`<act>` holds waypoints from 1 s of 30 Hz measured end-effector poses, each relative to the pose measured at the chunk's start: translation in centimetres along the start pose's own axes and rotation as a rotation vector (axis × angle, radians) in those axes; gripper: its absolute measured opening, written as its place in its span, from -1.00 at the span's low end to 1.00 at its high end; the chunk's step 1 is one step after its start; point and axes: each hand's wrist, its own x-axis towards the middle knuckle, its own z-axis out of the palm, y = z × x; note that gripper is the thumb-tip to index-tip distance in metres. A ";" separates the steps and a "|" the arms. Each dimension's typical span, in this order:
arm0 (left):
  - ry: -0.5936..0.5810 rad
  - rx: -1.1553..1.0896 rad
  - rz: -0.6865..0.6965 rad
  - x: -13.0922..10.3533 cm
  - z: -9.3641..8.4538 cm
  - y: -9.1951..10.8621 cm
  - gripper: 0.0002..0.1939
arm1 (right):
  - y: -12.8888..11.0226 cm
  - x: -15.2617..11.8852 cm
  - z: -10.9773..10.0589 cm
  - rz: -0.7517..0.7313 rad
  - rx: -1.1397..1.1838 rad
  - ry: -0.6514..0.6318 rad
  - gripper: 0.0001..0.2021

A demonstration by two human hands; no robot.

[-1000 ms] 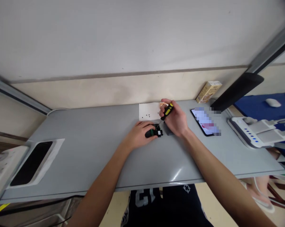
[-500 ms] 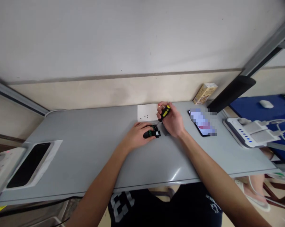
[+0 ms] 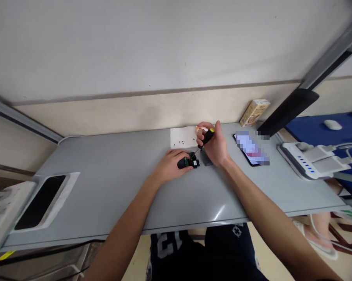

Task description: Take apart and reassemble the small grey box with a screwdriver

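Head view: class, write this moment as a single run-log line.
left hand: holds small black part on table | right hand: grips screwdriver, tip down at part | phone right

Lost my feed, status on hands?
Left hand pins small black device. Right hand grips black-yellow screwdriver, tip on device. Nothing blocking.

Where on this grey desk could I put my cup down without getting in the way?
The wide bare stretch of desk between the left hand and the black-lined cutout is free. It is crowded around the screwdriver, white paper and phone.
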 end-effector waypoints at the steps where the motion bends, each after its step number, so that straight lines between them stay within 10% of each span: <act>1: 0.008 -0.009 -0.001 0.0 0.1 0.0 -0.74 | -0.1 -0.1 0.2 0.010 0.005 -0.011 -0.51; 14: -0.001 0.039 0.007 -0.2 -0.1 0.0 -0.76 | 0.8 -0.4 -1.3 -0.309 -0.491 0.181 -0.56; 30: 0.128 -0.070 -0.056 -0.2 -0.8 0.1 -0.77 | 0.3 0.3 -2.8 -0.302 -0.755 0.480 -0.48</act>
